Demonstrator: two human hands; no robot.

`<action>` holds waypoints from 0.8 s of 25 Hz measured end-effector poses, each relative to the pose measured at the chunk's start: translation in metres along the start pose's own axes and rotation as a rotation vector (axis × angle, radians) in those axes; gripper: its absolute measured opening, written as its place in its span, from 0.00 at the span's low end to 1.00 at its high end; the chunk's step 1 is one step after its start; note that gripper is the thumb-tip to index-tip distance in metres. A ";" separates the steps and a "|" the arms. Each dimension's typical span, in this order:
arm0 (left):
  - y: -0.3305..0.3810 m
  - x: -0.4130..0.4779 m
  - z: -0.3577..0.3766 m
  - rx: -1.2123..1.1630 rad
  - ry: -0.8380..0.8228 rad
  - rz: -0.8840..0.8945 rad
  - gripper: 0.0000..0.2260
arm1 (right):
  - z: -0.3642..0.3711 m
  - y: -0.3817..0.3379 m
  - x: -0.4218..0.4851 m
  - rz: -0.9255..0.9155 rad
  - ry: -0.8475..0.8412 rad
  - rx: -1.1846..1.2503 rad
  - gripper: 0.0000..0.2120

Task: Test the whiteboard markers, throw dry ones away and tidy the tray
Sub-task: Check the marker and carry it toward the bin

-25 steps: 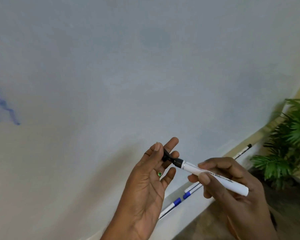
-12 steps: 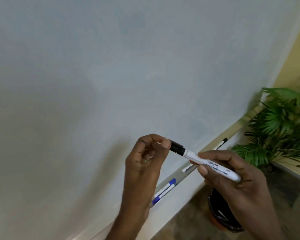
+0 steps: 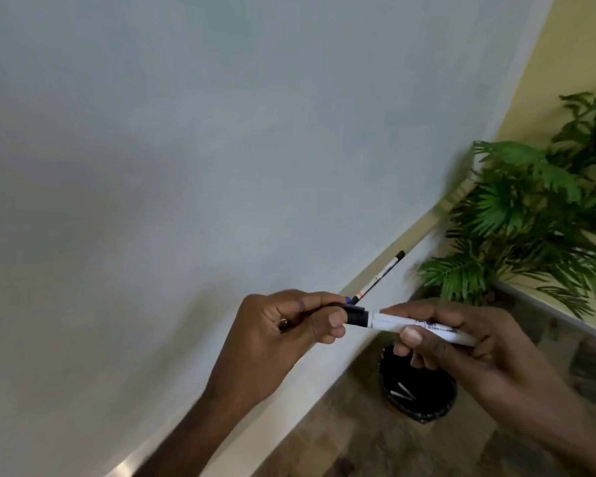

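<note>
Black cap pinched by left hand | right hand grips marker

Green plant, yellow wall, mottled floor

Two hands were in view, a left hand and a right hand, with one black-capped marker between them. One second marker lay on the single tray, and a blue tip hinted at a third. There was one whiteboard, one black bin and one plant.
</note>
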State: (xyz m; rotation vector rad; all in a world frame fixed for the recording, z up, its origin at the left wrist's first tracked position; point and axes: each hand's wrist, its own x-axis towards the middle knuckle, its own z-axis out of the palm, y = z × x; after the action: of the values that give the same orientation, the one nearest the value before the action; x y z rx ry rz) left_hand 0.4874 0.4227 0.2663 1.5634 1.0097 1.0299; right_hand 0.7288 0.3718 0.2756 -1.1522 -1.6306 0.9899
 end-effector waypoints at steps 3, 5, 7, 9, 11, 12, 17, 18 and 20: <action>-0.039 0.005 0.019 -0.013 -0.078 -0.165 0.09 | -0.010 0.032 -0.003 0.144 -0.103 -0.054 0.09; -0.071 0.011 0.036 0.025 -0.108 -0.246 0.08 | -0.013 0.070 -0.010 0.236 -0.115 -0.074 0.14; -0.104 0.018 0.056 0.037 -0.096 -0.307 0.08 | -0.018 0.112 -0.019 0.379 -0.007 0.081 0.15; -0.138 0.022 0.077 0.014 -0.062 -0.384 0.08 | -0.022 0.153 -0.032 0.522 0.257 0.314 0.11; -0.169 0.019 0.100 0.043 -0.086 -0.433 0.08 | -0.021 0.193 -0.052 0.633 0.500 0.548 0.12; -0.182 0.013 0.112 0.073 -0.123 -0.444 0.08 | -0.016 0.210 -0.062 0.671 0.603 0.648 0.12; -0.211 -0.007 0.161 0.021 -0.227 -0.608 0.07 | 0.006 0.253 -0.106 0.898 0.926 0.784 0.03; -0.217 -0.002 0.167 0.022 -0.218 -0.613 0.07 | 0.006 0.258 -0.108 0.913 0.943 0.779 0.03; -0.222 0.017 0.180 0.049 -0.203 -0.570 0.09 | 0.000 0.267 -0.104 0.898 0.977 0.786 0.02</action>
State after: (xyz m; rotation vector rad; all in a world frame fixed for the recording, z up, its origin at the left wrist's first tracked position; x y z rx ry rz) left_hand 0.6356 0.4304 0.0217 1.2719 1.2434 0.4466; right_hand 0.8160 0.3394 0.0043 -1.4290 0.1240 1.1398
